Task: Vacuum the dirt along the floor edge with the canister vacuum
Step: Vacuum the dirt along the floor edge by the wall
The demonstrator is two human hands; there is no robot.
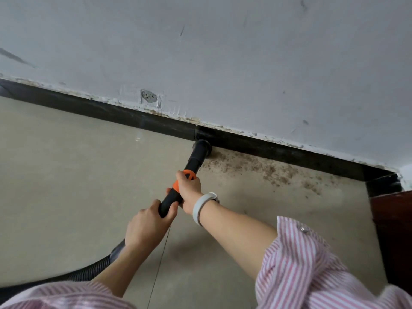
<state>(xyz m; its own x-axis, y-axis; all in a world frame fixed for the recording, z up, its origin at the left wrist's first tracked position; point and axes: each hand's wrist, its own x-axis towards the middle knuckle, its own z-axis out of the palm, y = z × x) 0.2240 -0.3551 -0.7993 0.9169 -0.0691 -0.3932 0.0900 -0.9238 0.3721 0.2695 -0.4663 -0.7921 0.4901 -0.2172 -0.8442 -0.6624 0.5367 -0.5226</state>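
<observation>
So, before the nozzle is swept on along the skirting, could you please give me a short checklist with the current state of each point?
1. Left hand grips the black vacuum wand at its rear end: ok.
2. Right hand grips at the orange collar: ok.
3. Round black nozzle at the black skirting board: ok.
4. Brown dirt remains right of the nozzle: not ok.
5. Ribbed black hose free of kinks: cannot tell.

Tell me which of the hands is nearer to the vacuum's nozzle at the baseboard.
Right. The right hand grips the wand at its orange collar, just behind the nozzle. The left hand holds the wand's black rear end, farther back near the hose.
</observation>
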